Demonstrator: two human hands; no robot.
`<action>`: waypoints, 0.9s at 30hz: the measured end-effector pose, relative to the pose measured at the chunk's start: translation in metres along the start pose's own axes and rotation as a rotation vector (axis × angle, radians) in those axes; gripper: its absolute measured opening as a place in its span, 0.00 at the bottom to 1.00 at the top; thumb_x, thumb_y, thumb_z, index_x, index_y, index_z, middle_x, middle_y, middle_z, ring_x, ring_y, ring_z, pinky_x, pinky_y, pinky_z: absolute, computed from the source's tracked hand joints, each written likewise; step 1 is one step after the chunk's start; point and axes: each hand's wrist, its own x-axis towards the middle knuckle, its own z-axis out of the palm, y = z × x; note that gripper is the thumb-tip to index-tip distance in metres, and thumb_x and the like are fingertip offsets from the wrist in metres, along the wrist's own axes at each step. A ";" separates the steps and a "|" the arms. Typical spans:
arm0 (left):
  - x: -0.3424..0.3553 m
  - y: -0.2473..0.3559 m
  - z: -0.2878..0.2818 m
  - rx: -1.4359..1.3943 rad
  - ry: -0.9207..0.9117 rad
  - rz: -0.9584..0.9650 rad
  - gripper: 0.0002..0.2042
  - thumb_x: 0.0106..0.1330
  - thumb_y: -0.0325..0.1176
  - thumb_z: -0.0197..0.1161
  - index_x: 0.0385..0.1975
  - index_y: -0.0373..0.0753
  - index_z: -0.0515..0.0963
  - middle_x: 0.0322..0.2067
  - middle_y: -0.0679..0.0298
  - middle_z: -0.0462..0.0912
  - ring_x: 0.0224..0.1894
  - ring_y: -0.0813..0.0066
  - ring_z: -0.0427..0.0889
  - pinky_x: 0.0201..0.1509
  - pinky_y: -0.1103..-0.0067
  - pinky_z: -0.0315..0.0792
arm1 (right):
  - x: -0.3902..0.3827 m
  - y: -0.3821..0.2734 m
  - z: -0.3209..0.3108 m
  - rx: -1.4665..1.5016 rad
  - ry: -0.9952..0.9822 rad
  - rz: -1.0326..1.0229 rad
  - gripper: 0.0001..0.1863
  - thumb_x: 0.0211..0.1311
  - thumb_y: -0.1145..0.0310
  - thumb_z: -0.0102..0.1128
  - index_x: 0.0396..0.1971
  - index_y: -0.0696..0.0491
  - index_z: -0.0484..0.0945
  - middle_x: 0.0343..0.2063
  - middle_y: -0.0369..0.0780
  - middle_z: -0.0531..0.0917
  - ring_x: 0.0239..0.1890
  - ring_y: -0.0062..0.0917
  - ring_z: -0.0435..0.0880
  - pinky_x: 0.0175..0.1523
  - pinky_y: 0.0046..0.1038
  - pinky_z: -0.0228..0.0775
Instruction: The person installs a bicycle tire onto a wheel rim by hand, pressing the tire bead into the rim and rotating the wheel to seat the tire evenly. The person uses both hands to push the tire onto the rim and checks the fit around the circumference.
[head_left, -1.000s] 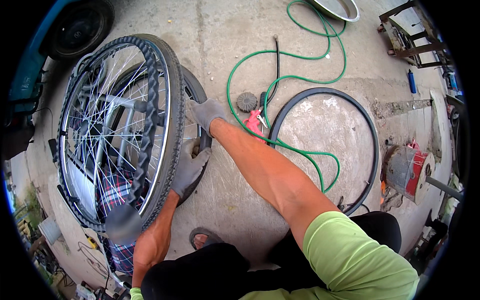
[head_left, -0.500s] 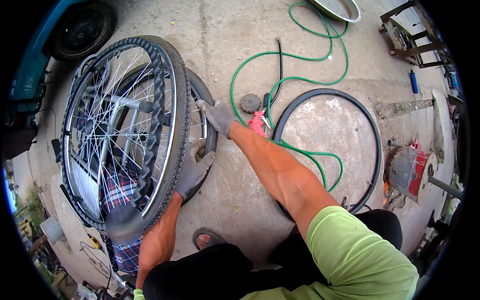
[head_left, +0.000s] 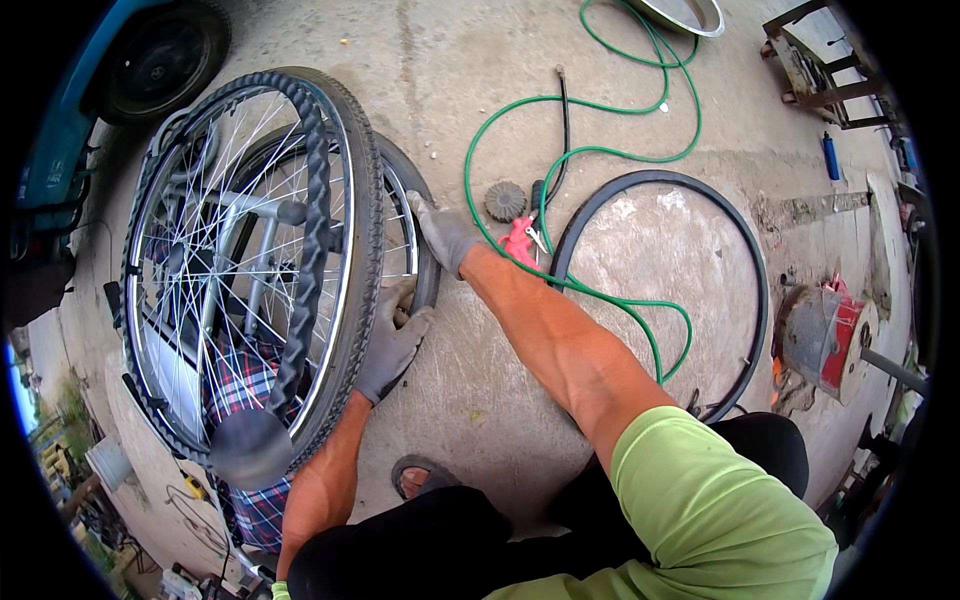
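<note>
Tyre [head_left: 427,280] is seen on far wheel [head_left: 411,235], right of near wheel [head_left: 368,220]; pinched low by left hand [head_left: 393,342], touched higher by right hand [head_left: 443,234], grip cannot be told.

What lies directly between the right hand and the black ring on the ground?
In the head view, a green hose and a pink object lie between the right hand and the black ring.

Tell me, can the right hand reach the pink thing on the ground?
Probably yes: the right hand is near the pink thing, with only the thin green hose between. It would first have to leave the tyre.
</note>
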 end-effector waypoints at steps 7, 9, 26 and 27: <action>-0.008 -0.002 0.002 0.241 0.051 0.058 0.28 0.60 0.34 0.68 0.61 0.32 0.73 0.36 0.61 0.68 0.33 0.75 0.70 0.40 0.78 0.70 | 0.003 -0.003 0.004 -0.225 0.126 -0.139 0.46 0.62 0.31 0.50 0.46 0.69 0.80 0.44 0.63 0.82 0.51 0.52 0.82 0.55 0.39 0.72; -0.005 -0.002 0.004 0.246 0.057 0.056 0.28 0.59 0.34 0.68 0.60 0.31 0.73 0.37 0.61 0.68 0.33 0.74 0.70 0.40 0.78 0.70 | 0.017 -0.007 0.003 -0.318 0.120 -0.147 0.46 0.62 0.32 0.49 0.46 0.69 0.80 0.44 0.64 0.81 0.52 0.51 0.82 0.56 0.40 0.71; -0.011 -0.004 0.010 0.189 0.061 0.121 0.33 0.59 0.36 0.69 0.65 0.33 0.68 0.40 0.59 0.69 0.38 0.70 0.71 0.45 0.76 0.71 | 0.080 -0.016 0.010 -0.337 0.016 -0.114 0.45 0.66 0.29 0.40 0.38 0.62 0.84 0.33 0.49 0.86 0.36 0.35 0.85 0.46 0.37 0.74; -0.011 -0.004 0.008 0.179 0.071 0.112 0.33 0.59 0.36 0.69 0.65 0.33 0.68 0.40 0.59 0.69 0.38 0.70 0.71 0.45 0.76 0.71 | 0.077 -0.020 0.011 -0.303 -0.010 -0.092 0.45 0.66 0.29 0.40 0.40 0.62 0.84 0.35 0.51 0.85 0.39 0.37 0.85 0.48 0.37 0.74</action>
